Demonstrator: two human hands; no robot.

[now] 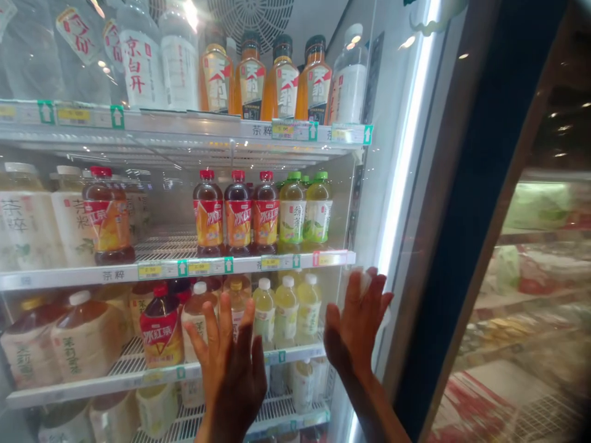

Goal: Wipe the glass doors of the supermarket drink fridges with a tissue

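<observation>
My left hand (233,363) is raised before the lower drink shelves, its fingers spread and nothing in it. Behind its fingertips stand tea bottles and several pale yellow bottles (287,307) with white caps. A large red-labelled bottle of iced tea (160,335) is to its left. Further right, my right hand (355,326) is up with its fingers apart, near the lit right edge of the cooler door (401,178). Whether either hand touches the glass I cannot tell. Above the hands, red-capped iced tea bottles (237,215) and green-capped bottles (318,209) line the middle shelf.
The top shelf (184,123) carries clear water bottles (136,67) and orange drink bottles (252,80) with dark caps. Price tags run along the shelf edges. A dark door frame (480,184) stands at the right, and beyond it are blurred shelves of packaged goods (535,264).
</observation>
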